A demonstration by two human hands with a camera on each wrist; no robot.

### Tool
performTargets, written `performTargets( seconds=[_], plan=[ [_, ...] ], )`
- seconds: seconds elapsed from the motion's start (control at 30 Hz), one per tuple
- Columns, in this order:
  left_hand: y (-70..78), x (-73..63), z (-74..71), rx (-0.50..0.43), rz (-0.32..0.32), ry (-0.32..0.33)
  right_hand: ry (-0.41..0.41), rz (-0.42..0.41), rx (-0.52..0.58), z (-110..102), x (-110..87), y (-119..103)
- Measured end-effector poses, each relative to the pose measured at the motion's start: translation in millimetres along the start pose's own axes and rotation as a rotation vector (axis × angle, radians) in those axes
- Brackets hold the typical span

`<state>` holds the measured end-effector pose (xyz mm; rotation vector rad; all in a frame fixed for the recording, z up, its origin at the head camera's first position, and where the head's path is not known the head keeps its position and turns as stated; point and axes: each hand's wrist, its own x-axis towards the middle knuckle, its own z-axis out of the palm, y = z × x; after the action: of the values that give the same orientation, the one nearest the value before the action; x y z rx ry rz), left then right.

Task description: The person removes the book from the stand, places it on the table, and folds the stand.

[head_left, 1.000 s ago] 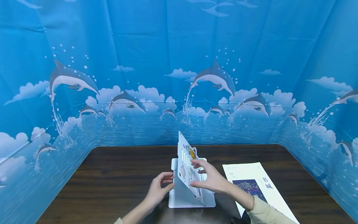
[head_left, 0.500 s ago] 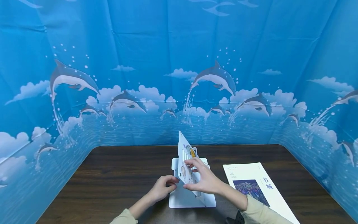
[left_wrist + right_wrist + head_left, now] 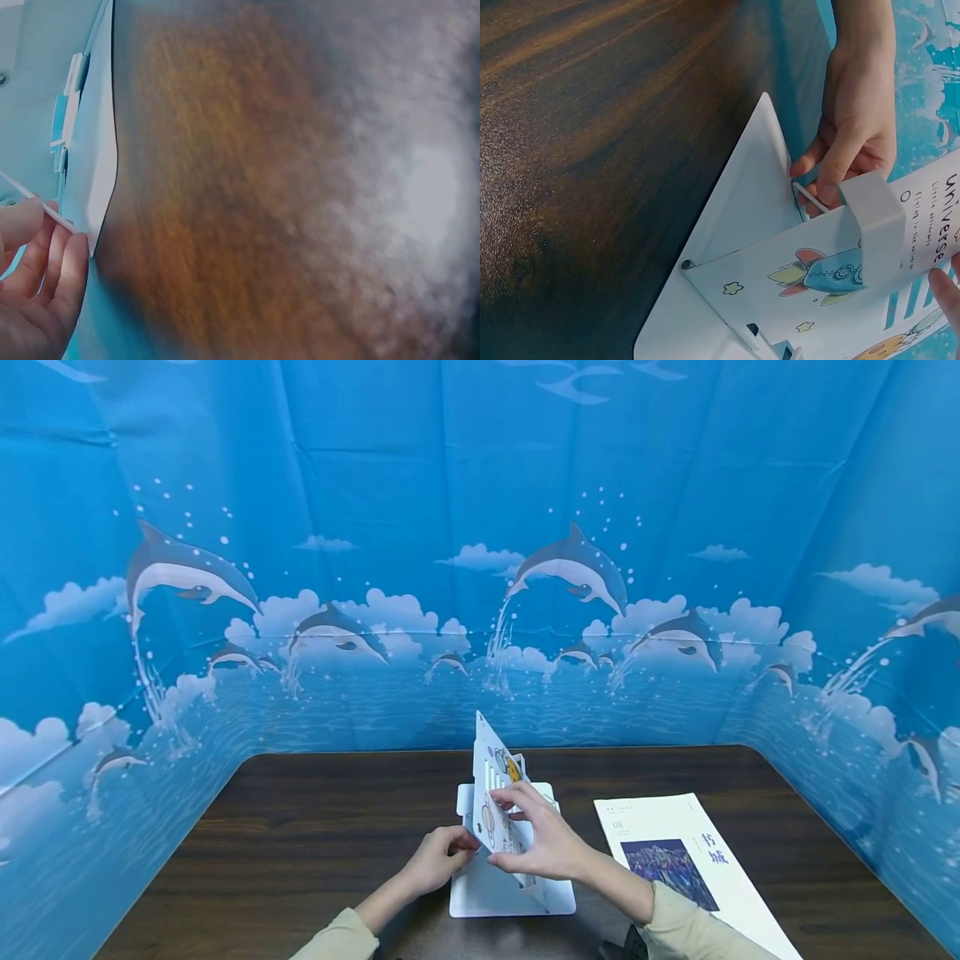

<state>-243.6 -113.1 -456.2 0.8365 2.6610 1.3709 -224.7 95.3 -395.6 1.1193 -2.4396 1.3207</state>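
Note:
A white folding book stand (image 3: 491,893) with cartoon prints stands on the table, its printed panel (image 3: 817,262) tilted up from a flat base plate. At the panel's lower left edge, my left hand (image 3: 438,860) pinches a thin white piece of the stand (image 3: 810,196) between thumb and fingers. The left wrist view shows the same hand (image 3: 45,277) holding that thin strip close to the base plate. My right hand (image 3: 547,839) has its fingers and thumb spread against the printed face. Only its fingertips (image 3: 949,292) show at the right wrist view's edge.
A white book (image 3: 731,881) with a dark picture on its cover lies on the dark wooden table (image 3: 315,827), right of the stand. A small black object (image 3: 626,945) sits near my right sleeve. Behind the table hangs a blue dolphin curtain (image 3: 375,527).
My left hand has moved right to the panel's lower edge and taken hold of the thin white piece. The right hand has shifted left along the printed panel. The stand stays in place.

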Motion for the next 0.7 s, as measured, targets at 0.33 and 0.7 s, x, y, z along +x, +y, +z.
performTargets(
  seconds=[0.33, 0.7],
  plan=[
    [-0.4, 0.1, 1.9, 0.022, -0.017, 0.012, 0.027, -0.022, -0.05, 2.7, -0.8, 1.5],
    [0.4, 0.6, 2.9, 0.067, 0.001, 0.015, 0.083, -0.047, -0.056, 6.0, -2.3, 2.2]
  ],
)
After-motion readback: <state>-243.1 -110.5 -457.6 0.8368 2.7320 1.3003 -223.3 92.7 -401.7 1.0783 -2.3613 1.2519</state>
